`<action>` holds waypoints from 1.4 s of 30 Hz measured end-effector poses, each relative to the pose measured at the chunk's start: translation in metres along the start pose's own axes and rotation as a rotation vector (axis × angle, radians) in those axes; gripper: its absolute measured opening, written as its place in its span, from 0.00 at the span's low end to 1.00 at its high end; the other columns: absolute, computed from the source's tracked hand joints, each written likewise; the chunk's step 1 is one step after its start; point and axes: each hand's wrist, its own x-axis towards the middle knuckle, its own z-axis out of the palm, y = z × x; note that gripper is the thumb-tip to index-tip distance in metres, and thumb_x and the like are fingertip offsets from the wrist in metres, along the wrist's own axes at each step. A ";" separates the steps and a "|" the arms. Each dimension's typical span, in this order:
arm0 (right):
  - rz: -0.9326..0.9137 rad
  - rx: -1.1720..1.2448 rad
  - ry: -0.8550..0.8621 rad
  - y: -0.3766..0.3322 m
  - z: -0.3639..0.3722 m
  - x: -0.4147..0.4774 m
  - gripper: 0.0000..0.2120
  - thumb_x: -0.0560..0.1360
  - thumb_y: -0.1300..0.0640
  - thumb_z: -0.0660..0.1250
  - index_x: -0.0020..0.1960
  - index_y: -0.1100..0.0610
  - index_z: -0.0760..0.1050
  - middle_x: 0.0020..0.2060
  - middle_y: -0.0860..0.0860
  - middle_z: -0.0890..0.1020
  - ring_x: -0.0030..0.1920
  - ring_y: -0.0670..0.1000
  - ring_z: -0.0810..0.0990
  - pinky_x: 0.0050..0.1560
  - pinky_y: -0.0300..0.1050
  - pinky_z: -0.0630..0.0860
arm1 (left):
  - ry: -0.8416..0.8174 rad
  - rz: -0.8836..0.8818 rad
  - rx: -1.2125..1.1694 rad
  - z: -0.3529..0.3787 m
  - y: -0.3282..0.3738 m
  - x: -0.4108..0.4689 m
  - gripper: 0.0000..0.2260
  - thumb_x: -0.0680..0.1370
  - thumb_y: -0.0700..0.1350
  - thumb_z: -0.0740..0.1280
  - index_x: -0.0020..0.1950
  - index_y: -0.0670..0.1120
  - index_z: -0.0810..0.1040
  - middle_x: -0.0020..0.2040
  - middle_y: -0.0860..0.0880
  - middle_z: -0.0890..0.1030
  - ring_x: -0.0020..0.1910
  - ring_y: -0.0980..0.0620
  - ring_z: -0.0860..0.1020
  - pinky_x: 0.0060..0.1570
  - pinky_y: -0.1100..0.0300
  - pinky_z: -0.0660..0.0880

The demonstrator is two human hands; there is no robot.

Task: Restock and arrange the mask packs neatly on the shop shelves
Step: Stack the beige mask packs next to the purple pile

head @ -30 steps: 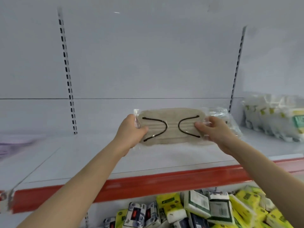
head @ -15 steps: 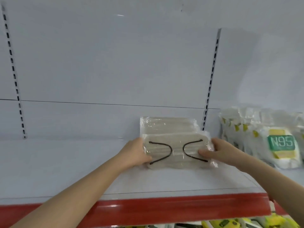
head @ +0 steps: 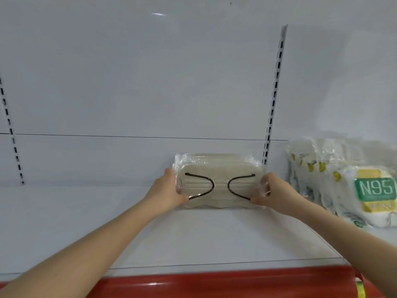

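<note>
1. Far L: slotted upright strip (head: 10, 134) on the white back panel (head: 139, 82), running down to shelf level.
2. White shelf (head: 64, 222) spans the frame; red front edge strip (head: 214, 284) along its near lip. The L part of the shelf is bare.
3. L forearm comes in from bottom L, reaching up and fwd over the shelf.
4. L hand (head: 166, 190) is clasped on the L end of the front mask pack (head: 219, 190): thumb on the front face near the bottom corner, other fingers wrapped behind, mostly hidden.
5. Front mask pack: beige masks w/ black ear loops in clear wrap, standing on its long edge on the shelf, approx. centre-frame, face toward the camera.
6. Just behind it, touching, more beige packs (head: 214, 158) of the same kind stand in a row back toward the panel; only their tops show.
7. R hand (head: 272, 194) grips the R end of the same pack, thumb on the front near the lower corner, fingertips curled round the wrap edge.
8. 2nd slotted upright (head: 275, 93) rises just behind and R of the row.
9. Far R, apart from the beige row: white N95 mask packs (head: 354, 190) w/ green-yellow labels, leaning in a row on the next shelf section.
</note>
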 end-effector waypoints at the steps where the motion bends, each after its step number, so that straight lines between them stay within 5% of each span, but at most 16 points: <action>1: 0.000 0.009 -0.002 0.001 0.000 -0.001 0.25 0.70 0.49 0.72 0.59 0.58 0.64 0.52 0.53 0.75 0.48 0.52 0.74 0.45 0.42 0.70 | -0.011 -0.005 -0.009 0.001 -0.002 -0.001 0.20 0.72 0.46 0.71 0.54 0.43 0.62 0.39 0.53 0.69 0.38 0.55 0.70 0.30 0.65 0.64; 6: 0.025 0.141 -0.001 0.001 -0.003 -0.002 0.33 0.71 0.50 0.72 0.69 0.59 0.61 0.50 0.50 0.73 0.50 0.50 0.73 0.46 0.41 0.67 | -0.032 -0.017 -0.045 0.004 -0.007 0.003 0.16 0.73 0.46 0.69 0.52 0.42 0.64 0.38 0.52 0.69 0.38 0.53 0.71 0.29 0.66 0.63; 13: 0.057 0.323 -0.039 0.003 -0.002 0.003 0.21 0.71 0.54 0.72 0.59 0.58 0.68 0.45 0.48 0.75 0.45 0.48 0.75 0.42 0.39 0.72 | -0.056 0.020 -0.218 0.010 -0.011 0.007 0.07 0.73 0.42 0.69 0.48 0.45 0.74 0.39 0.47 0.77 0.40 0.48 0.75 0.35 0.59 0.72; 16: 0.046 0.328 0.032 0.007 0.001 0.008 0.18 0.69 0.55 0.74 0.54 0.58 0.70 0.49 0.54 0.77 0.50 0.55 0.77 0.49 0.48 0.74 | 0.006 0.014 -0.260 0.011 -0.012 0.007 0.16 0.71 0.40 0.71 0.56 0.43 0.71 0.49 0.46 0.78 0.49 0.47 0.77 0.47 0.54 0.76; 19: 0.032 0.354 0.091 0.007 0.003 0.010 0.21 0.68 0.56 0.75 0.54 0.57 0.67 0.51 0.54 0.77 0.51 0.56 0.77 0.48 0.48 0.73 | 0.075 -0.009 -0.289 0.013 -0.014 0.009 0.15 0.72 0.40 0.70 0.54 0.43 0.67 0.43 0.50 0.73 0.41 0.52 0.73 0.34 0.60 0.72; 21: 0.026 0.361 0.078 0.007 0.004 0.011 0.21 0.69 0.56 0.75 0.55 0.56 0.66 0.51 0.53 0.76 0.51 0.55 0.77 0.48 0.46 0.73 | 0.043 -0.048 -0.292 0.013 -0.014 0.009 0.16 0.71 0.41 0.71 0.52 0.43 0.66 0.41 0.52 0.71 0.42 0.51 0.72 0.34 0.61 0.69; 27: 0.044 0.340 -0.040 0.010 0.003 0.008 0.25 0.69 0.57 0.75 0.59 0.56 0.65 0.49 0.51 0.74 0.48 0.51 0.75 0.45 0.43 0.72 | -0.128 -0.099 -0.268 0.012 -0.020 0.009 0.36 0.49 0.56 0.72 0.52 0.38 0.73 0.41 0.43 0.78 0.36 0.47 0.76 0.36 0.55 0.73; 30: 0.031 0.322 -0.071 0.011 0.003 0.006 0.24 0.70 0.58 0.74 0.59 0.56 0.64 0.47 0.50 0.73 0.46 0.49 0.73 0.38 0.36 0.69 | -0.138 -0.094 -0.252 0.011 -0.016 0.007 0.28 0.56 0.49 0.74 0.51 0.37 0.74 0.39 0.43 0.77 0.35 0.48 0.75 0.37 0.56 0.72; 34: -0.007 0.375 -0.093 0.014 0.002 0.007 0.16 0.70 0.64 0.72 0.45 0.53 0.66 0.39 0.44 0.71 0.38 0.39 0.69 0.28 0.23 0.67 | -0.157 -0.082 -0.250 0.014 -0.014 0.008 0.27 0.58 0.49 0.72 0.53 0.39 0.73 0.40 0.43 0.77 0.36 0.48 0.74 0.37 0.57 0.71; 38: -0.010 0.376 -0.081 0.019 0.004 0.011 0.19 0.69 0.62 0.73 0.52 0.56 0.65 0.41 0.46 0.72 0.39 0.42 0.71 0.33 0.32 0.68 | -0.160 -0.071 -0.243 0.018 -0.012 0.010 0.15 0.67 0.41 0.73 0.47 0.41 0.69 0.37 0.48 0.74 0.36 0.51 0.73 0.38 0.60 0.70; 42: -0.032 0.370 -0.083 0.023 0.004 0.012 0.19 0.70 0.61 0.73 0.54 0.57 0.67 0.41 0.44 0.72 0.42 0.45 0.73 0.36 0.35 0.68 | -0.168 -0.060 -0.230 0.016 -0.012 0.008 0.17 0.65 0.44 0.74 0.49 0.42 0.73 0.38 0.48 0.76 0.36 0.51 0.75 0.38 0.59 0.72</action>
